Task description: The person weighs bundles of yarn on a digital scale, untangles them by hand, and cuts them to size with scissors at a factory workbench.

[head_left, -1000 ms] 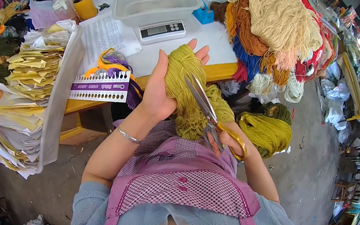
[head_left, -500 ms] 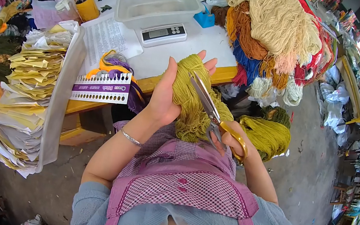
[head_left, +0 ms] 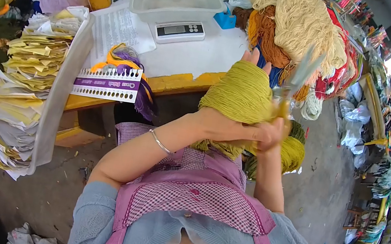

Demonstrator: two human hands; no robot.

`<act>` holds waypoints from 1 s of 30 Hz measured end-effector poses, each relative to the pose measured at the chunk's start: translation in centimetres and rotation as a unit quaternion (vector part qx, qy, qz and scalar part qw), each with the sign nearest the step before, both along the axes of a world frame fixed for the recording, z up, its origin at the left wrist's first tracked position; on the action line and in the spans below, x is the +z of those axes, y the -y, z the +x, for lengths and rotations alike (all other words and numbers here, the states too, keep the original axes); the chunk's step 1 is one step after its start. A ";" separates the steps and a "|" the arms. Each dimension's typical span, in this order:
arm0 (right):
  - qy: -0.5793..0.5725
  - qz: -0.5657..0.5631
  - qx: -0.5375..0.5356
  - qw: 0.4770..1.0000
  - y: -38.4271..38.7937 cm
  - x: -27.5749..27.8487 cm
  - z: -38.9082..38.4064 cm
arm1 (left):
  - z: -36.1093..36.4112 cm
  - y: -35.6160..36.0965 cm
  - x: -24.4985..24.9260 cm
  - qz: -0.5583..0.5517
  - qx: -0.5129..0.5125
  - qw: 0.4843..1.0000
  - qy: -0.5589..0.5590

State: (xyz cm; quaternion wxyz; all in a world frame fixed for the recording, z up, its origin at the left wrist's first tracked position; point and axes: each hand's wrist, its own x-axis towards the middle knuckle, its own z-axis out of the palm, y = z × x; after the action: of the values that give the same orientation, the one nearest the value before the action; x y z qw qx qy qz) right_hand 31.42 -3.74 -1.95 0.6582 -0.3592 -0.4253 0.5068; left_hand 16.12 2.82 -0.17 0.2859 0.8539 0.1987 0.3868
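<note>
My left hand [head_left: 220, 126] grips a thick olive-green yarn skein [head_left: 239, 90], its palm and thumb across the lower part and fingertips showing beyond the top. At the skein's right side, my right hand [head_left: 271, 133] is closed on the handles of a pair of scissors [head_left: 300, 77], blurred by motion. The blades point up and away, over the table's edge near the yarn pile. Both hands are close together, my left thumb beside my right hand. More green yarn [head_left: 292, 154] hangs below and to the right.
On the table [head_left: 213, 47] are a scale [head_left: 179, 31], a clear plastic tub [head_left: 176, 2], a blue tape dispenser [head_left: 225, 19] and a purple-white thread card [head_left: 106, 85]. A bin of paper packets [head_left: 54, 114] stands left. Cream and coloured yarn [head_left: 310, 22] is piled at the right.
The skein has turned and moved slightly right and now looks smoother and wider. The scissors have swung from pointing up-left to up-right. My left hand now wraps across the skein's lower part.
</note>
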 end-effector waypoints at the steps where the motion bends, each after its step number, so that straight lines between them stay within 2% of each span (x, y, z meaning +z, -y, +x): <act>1: -0.022 0.012 -0.001 1.000 0.4 1.3 0.2 | 0.1 -0.5 -0.5 0.016 -0.006 0.999 0.043; 3: -0.031 0.055 -0.022 0.998 2.1 2.0 3.9 | 0.2 -0.4 -2.0 -0.010 -0.052 0.996 0.077; 4: -0.050 0.018 -0.124 0.991 3.2 3.5 4.5 | 0.7 -0.3 -3.0 0.003 -0.033 0.999 0.041; 6: -0.094 0.091 -0.243 0.961 4.0 6.1 5.5 | 1.4 -0.9 -5.3 0.018 -0.017 1.000 0.007; 8: 0.031 0.146 -0.205 0.967 5.8 6.8 12.2 | 1.2 -2.3 -7.5 0.062 0.101 0.992 -0.043; 10: -0.069 0.171 -0.174 0.967 7.3 8.2 12.8 | -0.3 -4.3 -8.9 0.023 0.159 0.987 -0.030; 11: -0.105 0.166 -0.148 0.969 8.3 8.8 13.6 | -2.4 -5.2 -7.6 0.135 0.136 0.974 -0.122; 12: -0.070 0.148 -0.225 0.961 9.2 8.1 15.5 | -3.6 -5.3 -6.0 0.139 0.132 0.974 -0.118; 13: -0.035 0.127 -0.299 0.945 9.6 6.8 16.9 | -4.7 -4.8 -4.4 0.038 0.036 0.996 -0.078; 14: 0.045 0.146 -0.259 0.954 9.8 5.7 17.3 | -5.5 -4.2 -3.0 -0.066 -0.058 0.995 -0.042; 15: 0.171 0.115 -0.304 0.930 9.7 2.7 20.5 | -6.2 -3.5 -1.7 -0.065 -0.057 0.995 -0.048; 16: 0.293 0.083 -0.342 0.889 9.4 0.2 23.4 | -6.7 -2.9 -0.4 -0.167 -0.102 0.979 0.049; 19: 0.259 -0.130 -0.343 0.894 8.2 -4.2 19.1 | -6.7 -2.9 0.5 -0.314 -0.161 0.909 0.223; 20: 0.358 -0.091 -0.283 0.885 7.6 -3.5 16.5 | -6.6 -2.6 0.8 -0.337 -0.172 0.890 0.254; 21: 0.404 -0.064 -0.267 0.872 6.0 -4.2 14.8 | -6.4 -2.5 0.8 -0.348 -0.177 0.881 0.267; 22: 0.319 -0.129 -0.214 0.914 5.5 -4.0 13.2 | -6.3 -2.3 0.8 -0.360 -0.181 0.871 0.281; 24: 0.323 -0.060 -0.147 0.933 4.5 -4.2 9.7 | -5.7 -2.2 0.0 -0.360 -0.171 0.881 0.255; 26: 0.215 -0.091 0.006 0.972 4.6 -3.7 6.6 | -5.0 -2.0 -0.7 -0.356 -0.170 0.889 0.232; 27: 0.207 -0.121 0.051 0.969 4.1 -3.1 5.1 | -4.8 -1.8 -0.8 -0.356 -0.174 0.890 0.224; 29: 0.157 -0.105 0.187 0.964 3.9 -1.9 2.8 | -4.7 -1.4 -0.6 -0.355 -0.179 0.892 0.213; 30: 0.096 -0.083 0.216 0.968 4.0 -2.2 1.7 | -4.8 -1.1 -0.1 -0.366 -0.177 0.888 0.215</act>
State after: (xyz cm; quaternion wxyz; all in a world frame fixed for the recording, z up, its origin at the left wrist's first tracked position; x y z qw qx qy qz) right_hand 33.14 -7.69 -4.13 0.4572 -0.3590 -0.5108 0.6334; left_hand 11.37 3.88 -0.32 0.6778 0.6053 0.1059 0.4037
